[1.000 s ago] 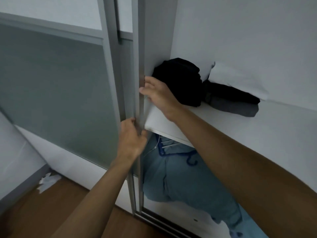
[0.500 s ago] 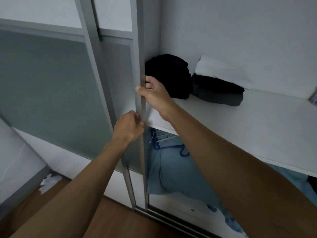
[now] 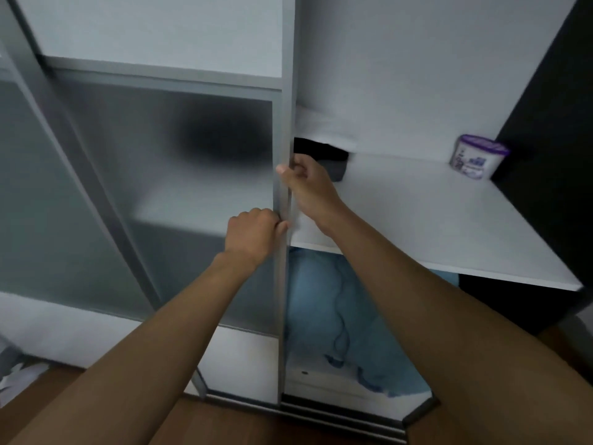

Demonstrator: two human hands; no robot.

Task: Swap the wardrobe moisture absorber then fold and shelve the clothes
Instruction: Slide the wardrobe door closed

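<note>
— How am I holding it?
— Your right hand (image 3: 308, 184) is curling thumb and fingers round the sliding door's stile (image 3: 284, 130). Your left hand (image 3: 253, 234) is gripping the same stile just below. Both are holding it tight.
— How should I be moving it?
— I'd be pushing evenly with both hands along the track (image 3: 337, 409), without twisting, so the door isn't racking. The moisture absorber (image 3: 479, 157) is sitting well right of your grip, at the back of the shelf (image 3: 417, 213), uncovered.
— What's differing?
— The absorber is only now coming into view. The black clothes (image 3: 317, 149) are showing mostly as a smear through the frosted panel (image 3: 160, 187) left of your grip. Half a second ago they were lying clear to its right.
</note>
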